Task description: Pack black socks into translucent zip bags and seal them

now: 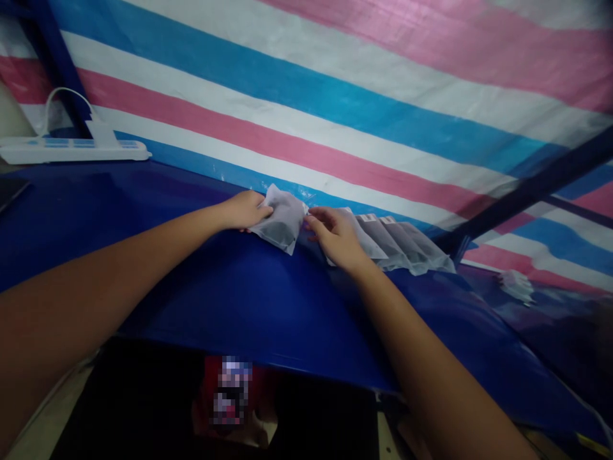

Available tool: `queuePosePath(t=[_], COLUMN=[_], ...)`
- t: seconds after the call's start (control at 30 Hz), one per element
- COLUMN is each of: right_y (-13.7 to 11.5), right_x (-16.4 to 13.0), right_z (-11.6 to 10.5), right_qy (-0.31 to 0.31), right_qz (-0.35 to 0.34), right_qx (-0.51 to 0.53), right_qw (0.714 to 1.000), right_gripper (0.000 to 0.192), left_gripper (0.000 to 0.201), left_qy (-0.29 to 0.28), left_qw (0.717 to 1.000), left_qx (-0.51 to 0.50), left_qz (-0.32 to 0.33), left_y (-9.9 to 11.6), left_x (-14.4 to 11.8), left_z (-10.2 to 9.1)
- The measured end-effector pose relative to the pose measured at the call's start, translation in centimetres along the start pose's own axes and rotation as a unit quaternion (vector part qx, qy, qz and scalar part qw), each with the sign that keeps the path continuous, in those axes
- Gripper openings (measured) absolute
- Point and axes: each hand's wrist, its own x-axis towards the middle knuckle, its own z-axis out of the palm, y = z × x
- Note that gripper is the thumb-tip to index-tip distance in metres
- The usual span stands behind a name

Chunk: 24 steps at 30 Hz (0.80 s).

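Note:
A frosted plastic bag (281, 220) with something dark inside is held above the blue table, near its back edge. My left hand (245, 209) grips the bag's left side, thumb on top and fingers underneath. At the bag's right edge, my right hand (332, 235) is closed with thumb and fingertips pinching the border. Just right of that hand, several similar frosted bags (390, 243) lie overlapped in a row, some with small white labels. What the bags contain cannot be made out.
The blue table (249, 300) runs across the view. A white power strip (71, 150) with a plugged-in adapter lies at the back left. Behind hangs a striped plastic sheet (287, 83) with dark poles (531, 185). A small pale bundle (516, 285) sits at far right.

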Motion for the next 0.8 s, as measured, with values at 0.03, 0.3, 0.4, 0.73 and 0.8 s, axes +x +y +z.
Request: queuePosePath(t=[0.03, 0.3, 0.4, 0.73, 0.8], right_y=[-0.1, -0.7, -0.8, -0.5, -0.6], right_x=[-0.1, -0.4, -0.6, -0.6, -0.7], right_z=[0.1, 0.3, 0.4, 0.4, 0.4], right_qy=[-0.006, -0.033, -0.041, -0.05, -0.059], right_qz=[0.0, 0.032, 0.055, 0.054, 0.056], right_qx=[-0.001, 0.047, 0.063, 0.028, 0.036], right_qw=[1.0, 0.998, 0.996, 0.997, 0.996], right_gripper=[0.033, 0.034, 0.038, 0.047, 0.048], left_gripper=[0.029, 0.029, 0.024, 0.022, 0.02], left_qy=[-0.007, 0.034, -0.014, -0.022, -0.011], left_qw=[1.0, 0.999, 0.994, 0.968, 0.968], left_qx=[-0.007, 0.011, -0.109, -0.25, -0.251], left_qz=[0.002, 0.0, -0.01, -0.023, -0.025], left_y=[0.0, -1.0, -0.6, 0.7, 0.8], left_x=[0.0, 0.7, 0.3, -0.2, -0.2], left_z=[0.3, 0.2, 0.4, 0.4, 0.5])
